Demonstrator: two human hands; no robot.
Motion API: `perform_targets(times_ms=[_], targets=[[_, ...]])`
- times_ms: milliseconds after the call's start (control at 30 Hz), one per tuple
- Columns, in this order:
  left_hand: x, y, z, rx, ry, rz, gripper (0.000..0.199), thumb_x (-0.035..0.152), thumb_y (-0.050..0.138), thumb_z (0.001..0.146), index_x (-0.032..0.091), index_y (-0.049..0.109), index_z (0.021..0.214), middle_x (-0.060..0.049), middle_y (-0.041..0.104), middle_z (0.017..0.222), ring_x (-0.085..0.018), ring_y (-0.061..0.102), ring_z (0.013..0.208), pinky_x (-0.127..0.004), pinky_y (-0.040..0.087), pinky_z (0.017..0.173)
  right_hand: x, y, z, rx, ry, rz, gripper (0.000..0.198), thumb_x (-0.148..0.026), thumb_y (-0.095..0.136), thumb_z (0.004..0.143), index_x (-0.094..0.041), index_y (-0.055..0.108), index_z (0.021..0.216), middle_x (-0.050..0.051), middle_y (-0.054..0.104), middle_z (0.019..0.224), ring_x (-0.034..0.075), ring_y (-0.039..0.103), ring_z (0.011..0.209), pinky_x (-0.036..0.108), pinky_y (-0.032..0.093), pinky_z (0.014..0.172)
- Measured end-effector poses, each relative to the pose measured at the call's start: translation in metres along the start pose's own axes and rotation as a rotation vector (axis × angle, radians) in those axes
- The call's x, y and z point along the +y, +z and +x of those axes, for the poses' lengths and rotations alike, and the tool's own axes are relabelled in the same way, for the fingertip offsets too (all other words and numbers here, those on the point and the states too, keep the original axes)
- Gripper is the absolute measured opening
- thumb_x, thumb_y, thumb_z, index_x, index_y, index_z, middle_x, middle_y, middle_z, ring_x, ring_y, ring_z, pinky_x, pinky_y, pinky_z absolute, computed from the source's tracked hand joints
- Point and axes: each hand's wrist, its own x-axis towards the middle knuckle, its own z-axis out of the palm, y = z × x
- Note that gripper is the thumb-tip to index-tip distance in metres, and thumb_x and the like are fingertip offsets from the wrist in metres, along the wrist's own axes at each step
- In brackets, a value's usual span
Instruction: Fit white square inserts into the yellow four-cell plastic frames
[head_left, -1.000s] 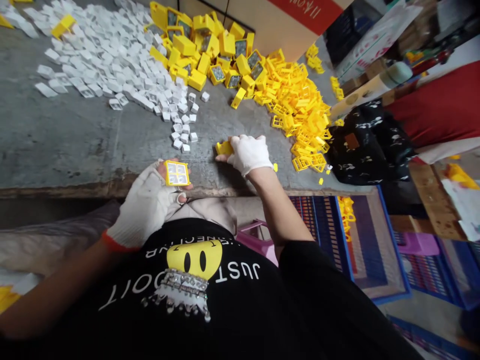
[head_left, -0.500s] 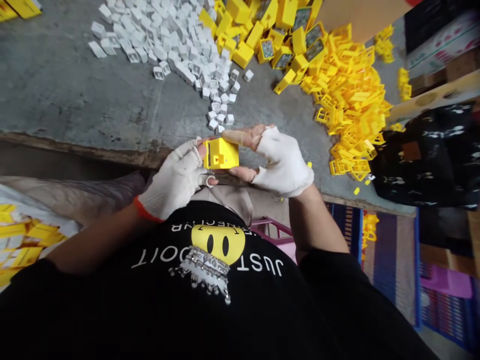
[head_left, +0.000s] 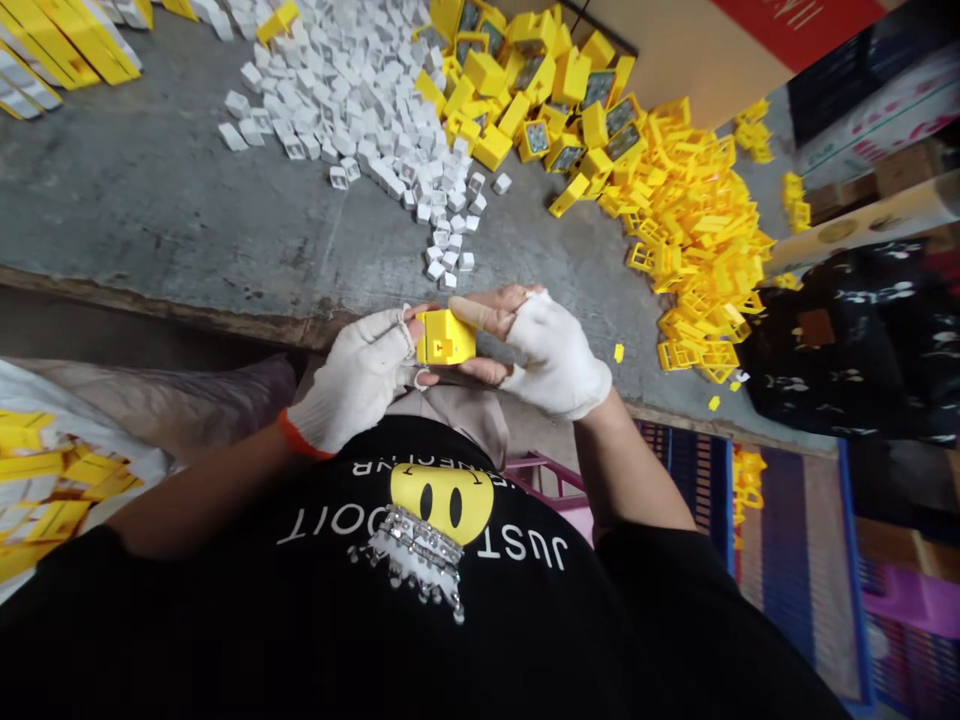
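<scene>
Left hand, right hand hold yellow block, perhaps two pieces together.

On tabletop: cube heap left, housing heap behind, frame heap right. Block sits between left grip and right grip. Crate below, right.

A black shirt with short sleeves bears a yellow smiley, white lettering including JUST, and silvery beaded trim. Left glove and right glove are white, fingertips cut away; the left has an orange cuff.
</scene>
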Motion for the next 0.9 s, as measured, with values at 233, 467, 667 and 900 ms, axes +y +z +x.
perform_targets(times_ms=[233, 467, 667, 900], targets=[[0.002, -0.01, -0.012, 0.033, 0.34, 0.451, 0.034, 0.025, 0.099, 0.093, 0.022, 0.095, 0.128, -0.009, 0.09, 0.121, -0.035, 0.083, 0.123, -0.042, 0.07, 0.107, -0.032, 0.028, -0.002, 0.092, 0.057, 0.041, 0.058, -0.06, 0.064, 0.125, -0.036, 0.077, 0.176, 0.018, 0.084, 0.158, 0.042, 0.077, 0.141, 0.067, 0.062, 0.124], [0.005, -0.01, -0.021, 0.072, 0.533, 0.613, 0.031, 0.02, 0.098, 0.092, 0.028, 0.095, 0.122, -0.007, 0.09, 0.132, -0.032, 0.083, 0.127, -0.039, 0.066, 0.116, -0.021, 0.042, 0.013, 0.305, 0.197, 0.771, 0.088, -0.1, 0.091, 0.092, -0.027, 0.093, 0.14, 0.011, 0.09, 0.132, 0.032, 0.086, 0.119, 0.053, 0.073, 0.115], [0.005, -0.015, -0.02, 0.045, 0.372, 0.47, 0.037, 0.017, 0.103, 0.088, 0.024, 0.091, 0.122, -0.008, 0.09, 0.126, -0.031, 0.083, 0.121, -0.039, 0.066, 0.115, -0.025, 0.061, 0.017, 0.326, 0.308, 1.197, 0.083, -0.09, 0.111, 0.073, -0.024, 0.092, 0.121, 0.009, 0.092, 0.113, 0.028, 0.089, 0.104, 0.046, 0.079, 0.097], [0.025, 0.017, -0.01, -0.048, 0.119, 0.303, 0.032, 0.034, 0.071, 0.112, 0.024, 0.088, 0.137, -0.015, 0.091, 0.12, -0.037, 0.091, 0.123, -0.047, 0.077, 0.1, -0.049, 0.032, 0.013, 0.319, 0.122, 0.708, 0.059, -0.067, 0.091, 0.108, -0.028, 0.087, 0.153, 0.012, 0.092, 0.142, 0.033, 0.089, 0.128, 0.053, 0.075, 0.118]])
